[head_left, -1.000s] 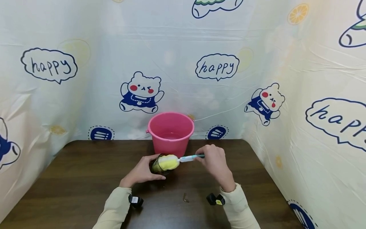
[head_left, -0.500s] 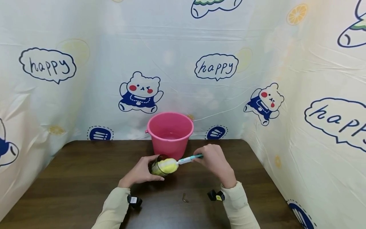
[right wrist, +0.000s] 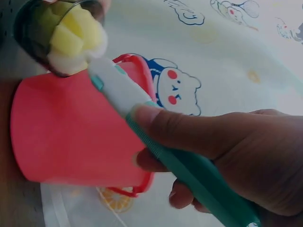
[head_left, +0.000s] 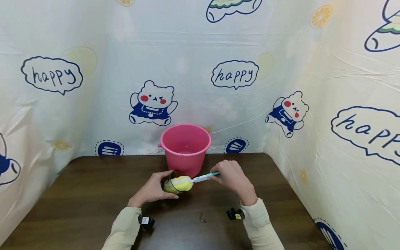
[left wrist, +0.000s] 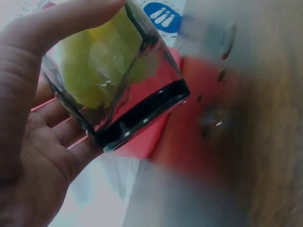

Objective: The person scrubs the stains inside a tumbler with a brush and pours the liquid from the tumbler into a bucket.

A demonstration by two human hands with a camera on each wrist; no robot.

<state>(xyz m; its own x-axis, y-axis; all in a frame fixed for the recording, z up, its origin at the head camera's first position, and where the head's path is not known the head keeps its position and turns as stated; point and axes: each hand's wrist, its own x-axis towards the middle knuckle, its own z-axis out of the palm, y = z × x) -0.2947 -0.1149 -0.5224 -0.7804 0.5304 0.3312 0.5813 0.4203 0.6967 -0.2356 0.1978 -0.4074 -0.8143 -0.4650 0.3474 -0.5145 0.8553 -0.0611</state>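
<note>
My left hand [head_left: 153,189] holds a dark see-through glass cup [left wrist: 147,111], thumb on one side and fingers on the other. The cup is tilted, its mouth facing right. My right hand [head_left: 232,178] grips the teal and white handle [right wrist: 184,165] of a sponge cup brush, thumb pressed along it in the right wrist view. The brush's yellow and white sponge head [head_left: 184,184] sits partly inside the cup, part of it outside the rim. Through the glass in the left wrist view, the sponge [left wrist: 94,61] shows short of the thick base.
A pink bucket [head_left: 187,163] stands at the table's back, just behind the cup. A small brownish bent mark or piece [head_left: 202,218] lies on the dark wooden table [head_left: 78,201] between the forearms. Water drops show on the table in the left wrist view. A printed curtain surrounds the table.
The sponge head has moved down and left, a little deeper into the cup. My right hand has followed slightly left with the handle. The left hand still holds the cup.
</note>
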